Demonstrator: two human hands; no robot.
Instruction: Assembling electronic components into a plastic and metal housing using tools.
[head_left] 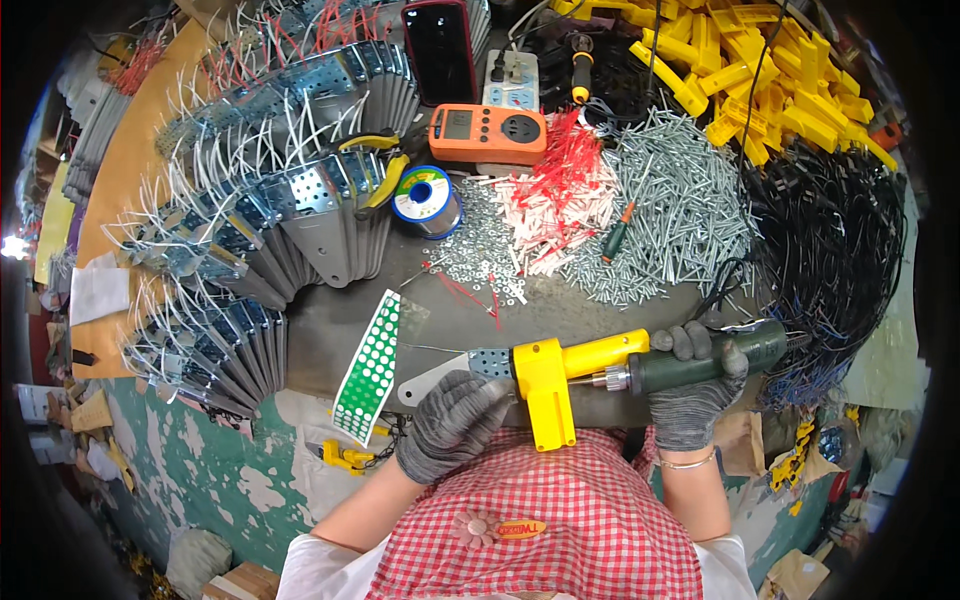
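One yellow housing (541,378) looks part-fastened, my left fingers (478,393) closed on its grey plate (430,379), right fingers (690,342) gripping the green screwdriver (662,374), with more yellow pieces (728,76) waiting at the desk's (325,330) far-right corner.

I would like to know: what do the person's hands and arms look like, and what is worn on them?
Grey, dark-streaked knitted gloves cover the left hand and right hand. A thin bracelet circles the right wrist. The forearms are bare up to white sleeves.
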